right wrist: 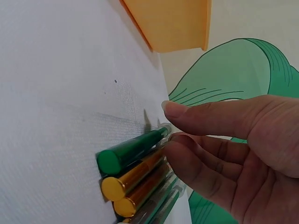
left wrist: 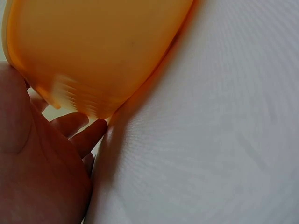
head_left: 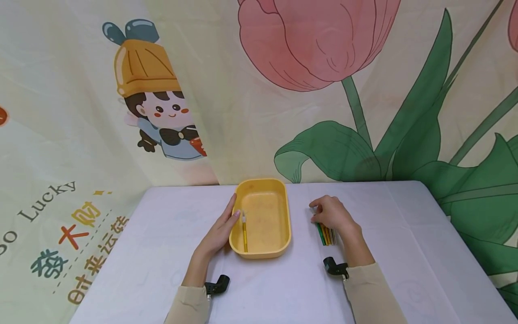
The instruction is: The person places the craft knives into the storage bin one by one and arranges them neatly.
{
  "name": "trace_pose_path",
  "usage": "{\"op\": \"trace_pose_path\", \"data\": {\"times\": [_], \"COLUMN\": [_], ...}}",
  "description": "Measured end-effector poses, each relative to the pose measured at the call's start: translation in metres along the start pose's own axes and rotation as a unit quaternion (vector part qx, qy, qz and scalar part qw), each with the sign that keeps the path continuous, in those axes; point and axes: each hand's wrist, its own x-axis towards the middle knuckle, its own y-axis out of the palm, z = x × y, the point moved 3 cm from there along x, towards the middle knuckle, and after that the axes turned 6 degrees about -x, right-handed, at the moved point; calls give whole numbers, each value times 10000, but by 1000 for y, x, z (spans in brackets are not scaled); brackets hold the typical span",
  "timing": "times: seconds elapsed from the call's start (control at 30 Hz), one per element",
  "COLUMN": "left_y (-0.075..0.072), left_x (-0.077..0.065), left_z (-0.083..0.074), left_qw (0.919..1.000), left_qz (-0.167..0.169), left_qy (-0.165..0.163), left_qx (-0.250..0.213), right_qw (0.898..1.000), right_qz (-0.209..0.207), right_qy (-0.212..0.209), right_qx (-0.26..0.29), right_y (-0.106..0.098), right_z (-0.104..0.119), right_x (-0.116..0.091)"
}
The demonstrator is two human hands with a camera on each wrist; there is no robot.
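A yellow tray stands on the table, and one slim yellow pen with a pale tip lies along its left side. My left hand holds the tray's left side, thumb at the rim and fingers along the outer wall. In the left wrist view the fingers reach under the tray wall. Right of the tray, several pens lie side by side, a green pen at the near edge of the row and gold pens beside it. Over their capped ends hovers my right hand, thumb and fingertips apart with nothing between them.
A white cloth covers the table. Behind it hangs a printed backdrop with a tulip and a cartoon figure. Black wrist cameras sit at both sleeves.
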Motion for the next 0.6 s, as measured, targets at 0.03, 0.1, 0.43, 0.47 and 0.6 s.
{"op": "trace_pose_path", "data": {"times": [0.03,0.1,0.43,0.47,0.6], "left_y": [0,0,0,0,0], "left_x": [0,0,1,1,1], "left_z": [0,0,2,2,2], "left_qw": [10000,10000,10000,10000,10000], "left_qz": [3,8,26,27,24], "left_qy": [2,6,15,19,26], "left_qx": [8,11,-34,-40,-38], "right_qw": [10000,10000,9998,9998,9996], "right_qz": [7,25,135,154,208], "right_qy": [-4,-11,-52,-44,19], "right_qx": [-12,-26,-133,-141,-167], "right_y": [0,1,5,6,9], "right_z": [0,1,8,9,11], "right_x": [0,0,-2,-2,-2]}}
